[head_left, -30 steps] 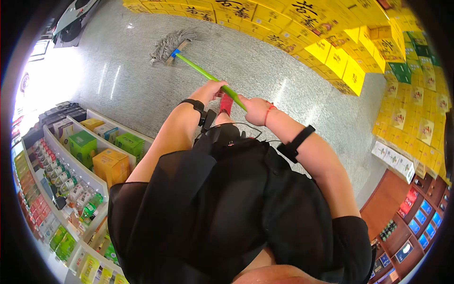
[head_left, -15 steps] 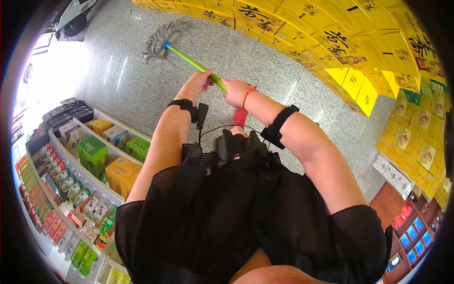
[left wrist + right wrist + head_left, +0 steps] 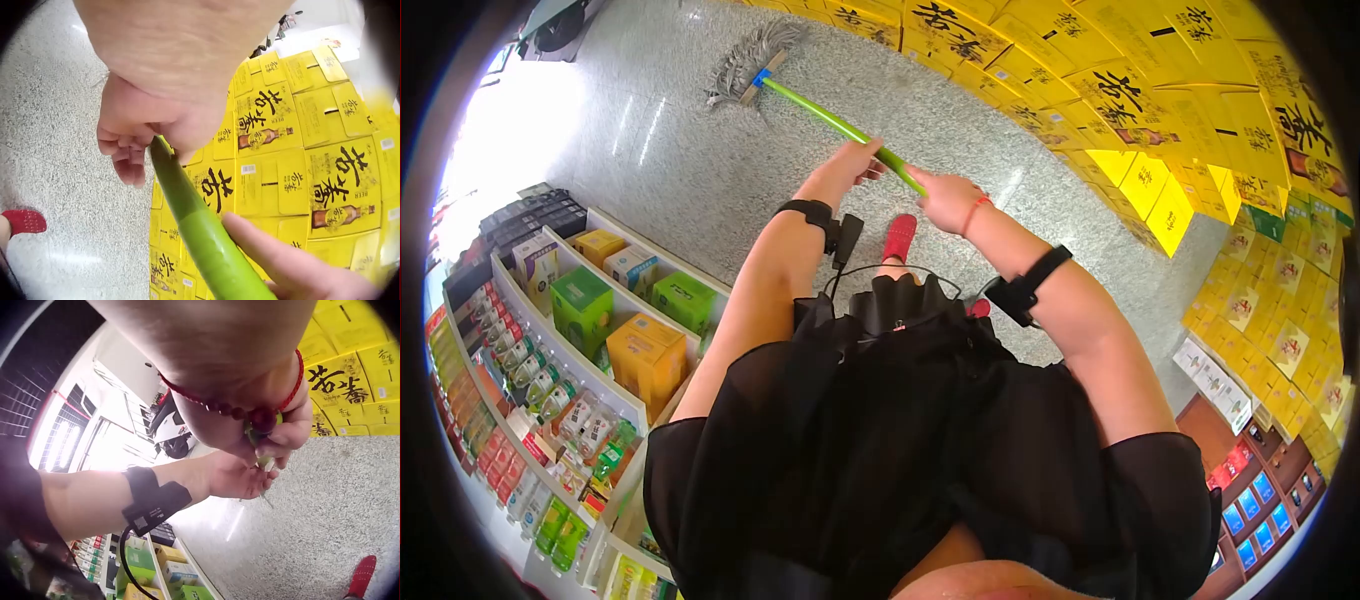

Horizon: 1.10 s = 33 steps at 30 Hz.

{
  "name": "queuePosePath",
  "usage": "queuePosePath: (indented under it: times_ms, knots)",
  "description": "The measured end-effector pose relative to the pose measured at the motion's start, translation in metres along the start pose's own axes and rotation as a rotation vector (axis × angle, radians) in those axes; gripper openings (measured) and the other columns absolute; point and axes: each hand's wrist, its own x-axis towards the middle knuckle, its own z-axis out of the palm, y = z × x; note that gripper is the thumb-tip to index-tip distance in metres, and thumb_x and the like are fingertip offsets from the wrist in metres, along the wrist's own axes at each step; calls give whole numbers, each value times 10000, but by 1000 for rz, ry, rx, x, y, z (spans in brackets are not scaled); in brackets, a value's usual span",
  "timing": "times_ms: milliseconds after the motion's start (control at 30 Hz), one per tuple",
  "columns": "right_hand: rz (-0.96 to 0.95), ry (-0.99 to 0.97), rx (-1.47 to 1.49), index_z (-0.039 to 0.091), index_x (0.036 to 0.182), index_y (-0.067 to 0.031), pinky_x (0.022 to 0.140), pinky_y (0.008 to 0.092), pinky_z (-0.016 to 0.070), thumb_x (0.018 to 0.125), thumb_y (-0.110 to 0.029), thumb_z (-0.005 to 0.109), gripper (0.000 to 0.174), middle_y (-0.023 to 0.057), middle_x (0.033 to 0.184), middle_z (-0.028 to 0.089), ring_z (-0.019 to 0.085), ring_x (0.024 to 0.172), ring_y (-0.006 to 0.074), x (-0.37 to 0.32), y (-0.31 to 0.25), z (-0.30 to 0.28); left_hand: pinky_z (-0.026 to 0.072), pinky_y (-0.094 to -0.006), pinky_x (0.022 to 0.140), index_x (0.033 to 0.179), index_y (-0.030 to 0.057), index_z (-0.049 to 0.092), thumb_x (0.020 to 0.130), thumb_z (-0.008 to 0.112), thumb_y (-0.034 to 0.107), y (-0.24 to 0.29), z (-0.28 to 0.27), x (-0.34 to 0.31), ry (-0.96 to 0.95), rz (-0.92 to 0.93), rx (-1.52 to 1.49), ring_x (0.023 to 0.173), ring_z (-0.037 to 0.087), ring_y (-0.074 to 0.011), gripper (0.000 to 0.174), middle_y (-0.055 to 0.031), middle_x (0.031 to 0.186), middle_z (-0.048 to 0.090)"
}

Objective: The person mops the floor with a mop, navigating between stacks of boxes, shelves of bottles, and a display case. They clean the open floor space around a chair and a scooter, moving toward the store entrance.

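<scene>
A mop with a green handle (image 3: 820,113) reaches from the person's hands to its grey string head (image 3: 745,62), which lies on the floor at the upper left of the head view. The left hand (image 3: 847,170) holds the handle lower down, thumb along it and fingers loosely curled. Close behind, the right hand (image 3: 948,202) grips the handle near its top end. In the left wrist view the green handle (image 3: 206,237) passes by the left hand (image 3: 156,119). The right hand (image 3: 275,434) curls round it in the right wrist view, partly hidden by a red bracelet.
Stacked yellow cartons (image 3: 1090,75) line the floor's far side and the right. Shelves with bottles and boxes (image 3: 645,355) stand at the left. A red shoe (image 3: 899,238) is on the speckled floor (image 3: 670,200) below the handle. Part of a vehicle shows at top left.
Over the last half second both hands have shifted right and slightly back along with the handle. The mop head has moved slightly. A red shoe shows more fully below the hands.
</scene>
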Motion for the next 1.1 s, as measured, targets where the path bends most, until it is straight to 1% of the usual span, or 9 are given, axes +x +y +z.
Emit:
queuePosePath:
  times_ms: [167, 433, 533, 633, 667, 833, 933, 1067, 1100]
  knots:
    - [92, -55, -49, 311, 1313, -297, 726, 431, 458, 788, -208, 513, 569, 217, 844, 594, 588, 801, 355, -89, 59, -14, 377, -270, 519, 955, 127, 575, 864, 444, 409, 2, 88, -11, -152, 25, -14, 605, 562, -119, 323, -55, 786, 634]
    - [29, 60, 18, 315, 1322, -211, 711, 433, 449, 773, -215, 549, 597, 235, 836, 580, 569, 808, 373, -271, 192, 7, 397, -311, 609, 1246, 77, 373, 858, 423, 459, -11, 267, -41, -513, -3, 59, 764, 584, -201, 546, -155, 992, 613]
    - [97, 4, 44, 313, 1322, -200, 720, 434, 446, 766, -208, 560, 609, 239, 850, 576, 565, 811, 379, -345, 227, 15, 394, -388, 798, 1282, -52, 260, 849, 397, 514, -25, 340, -49, -656, -50, 222, 909, 575, -265, 725, -191, 1077, 579]
    - [111, -10, 38, 314, 1321, -192, 723, 435, 446, 745, -186, 586, 637, 239, 848, 573, 565, 808, 382, -414, 264, 36, 388, -386, 837, 1278, -63, 262, 848, 381, 526, -32, 408, -62, -715, -89, 380, 909, 576, -265, 739, -186, 1052, 593]
    - [110, -10, 27, 314, 1321, -192, 723, 435, 446, 745, -186, 586, 637, 239, 848, 573, 565, 808, 382, -434, 271, 38, 351, -361, 894, 1295, -52, 267, 863, 348, 493, -25, 426, -73, -722, -191, 463, 1034, 543, -221, 701, -162, 1068, 592]
    - [58, -40, 37, 318, 1317, -174, 704, 441, 448, 676, -139, 634, 715, 224, 815, 570, 564, 792, 382, -496, 292, 42, 367, -392, 905, 1241, -14, 401, 843, 393, 492, -23, 472, -93, -682, -129, 675, 948, 585, -209, 643, -141, 997, 624]
    - [57, -88, -22, 291, 1326, -173, 693, 445, 450, 668, -112, 603, 731, 214, 797, 567, 564, 779, 378, -504, 296, 40, 444, -425, 797, 1159, -20, 495, 817, 463, 455, -26, 478, -86, -501, 18, 769, 779, 623, -210, 586, -152, 935, 638]
    - [12, -133, -122, 262, 1333, -147, 680, 443, 452, 676, -89, 567, 727, 210, 797, 559, 561, 759, 376, -495, 289, 29, 431, -429, 834, 1196, 7, 472, 796, 480, 478, -32, 471, -76, -300, 162, 835, 747, 628, -231, 618, -174, 1012, 608]
    - [10, -140, -131, 262, 1333, -147, 680, 443, 452, 676, -89, 567, 727, 210, 797, 559, 561, 759, 376, -492, 284, 26, 461, -379, 719, 1201, 22, 465, 795, 495, 457, -41, 468, -77, -202, 235, 724, 689, 619, -241, 595, -177, 971, 609]
